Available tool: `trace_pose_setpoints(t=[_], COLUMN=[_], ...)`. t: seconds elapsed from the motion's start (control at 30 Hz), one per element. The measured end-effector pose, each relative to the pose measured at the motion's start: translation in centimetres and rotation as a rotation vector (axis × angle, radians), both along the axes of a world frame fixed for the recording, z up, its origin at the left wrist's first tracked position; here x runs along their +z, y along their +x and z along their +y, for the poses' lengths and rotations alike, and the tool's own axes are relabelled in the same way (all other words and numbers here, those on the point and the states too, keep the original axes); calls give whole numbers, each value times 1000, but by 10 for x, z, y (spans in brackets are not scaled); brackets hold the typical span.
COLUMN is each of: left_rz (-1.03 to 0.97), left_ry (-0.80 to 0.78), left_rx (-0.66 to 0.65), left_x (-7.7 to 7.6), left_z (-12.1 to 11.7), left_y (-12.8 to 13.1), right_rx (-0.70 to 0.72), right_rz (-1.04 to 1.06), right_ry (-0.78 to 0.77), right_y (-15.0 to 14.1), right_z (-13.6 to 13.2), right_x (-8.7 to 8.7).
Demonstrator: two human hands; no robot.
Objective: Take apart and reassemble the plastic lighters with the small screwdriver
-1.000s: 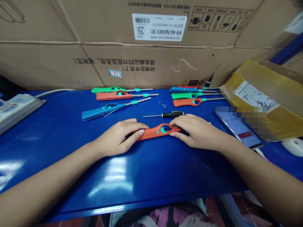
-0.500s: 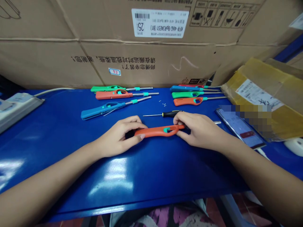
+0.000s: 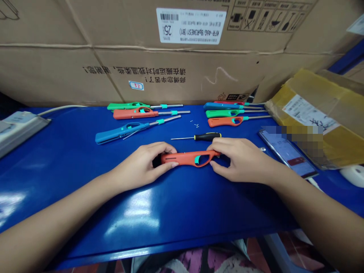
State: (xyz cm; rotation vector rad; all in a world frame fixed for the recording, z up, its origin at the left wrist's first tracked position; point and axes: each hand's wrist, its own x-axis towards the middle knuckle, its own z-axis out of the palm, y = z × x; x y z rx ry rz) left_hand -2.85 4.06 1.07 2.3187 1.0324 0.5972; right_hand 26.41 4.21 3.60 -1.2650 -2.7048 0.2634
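An orange long-nosed lighter [image 3: 186, 158] lies level between my hands, its slotted side and green trigger showing. My left hand [image 3: 145, 161] grips the butt of its handle between thumb and fingers. At the other end, my right hand [image 3: 240, 159] pinches the front of the handle, by the trigger loop. That hand hides most of the lighter's metal tube, whose tip [image 3: 262, 149] peeks out to its right. Just behind the lighter, a black and yellow screwdriver [image 3: 207, 136] rests on the blue table [image 3: 176, 216]. Several tiny screws [image 3: 196, 125] are scattered behind the screwdriver.
Back left lie a green lighter [image 3: 127, 106], an orange one [image 3: 133, 113] and a blue one [image 3: 121, 132]. Several more lighters [image 3: 226, 121] lie back right. A phone [image 3: 287, 153], a taped package [image 3: 309, 113] and a white mouse [image 3: 352, 175] stand right; a power strip [image 3: 22, 127] sits left. Cardboard [image 3: 136, 60] walls the back.
The lighter has turned about its length in my hands, so its slotted side and more of the open trigger loop now show. Both hands stay on it.
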Motion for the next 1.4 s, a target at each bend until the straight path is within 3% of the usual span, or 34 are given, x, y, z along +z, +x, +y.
trace_pose_setpoints(t=[0.17,0.47,0.67,0.8,0.9,1.03,1.1,1.27,1.4], left_rz=[-31,-15,13,55,70,65,54,56,48], left_ry=[43,108,-23,1,56,67,69,92,90], left_rx=[-12,22,-15,-59,-74,-85,-91,-85,-81], left_x=[-1,7,7,6,5,3,2,1,-2], left_z=[0,-10,-17,-16,-15,-14,-14,-12,-12], left_y=[1,4,9,10,8,8,9,12,12], right_rx=[27,96,179,134,103,-172,-254,-216,-253], right_rz=[59,8,47,58,116,250,269,315,447], right_ry=[-57,73,-12,-58,12,208,216,114,125], right_y=[0,2,-7,-13,-14,-12,-9,-2,0], right_z=[0,5,4,1,2,11,18,27,26], right_x=[-1,-5,-10,-13,-13,-14,-17,-25,-21])
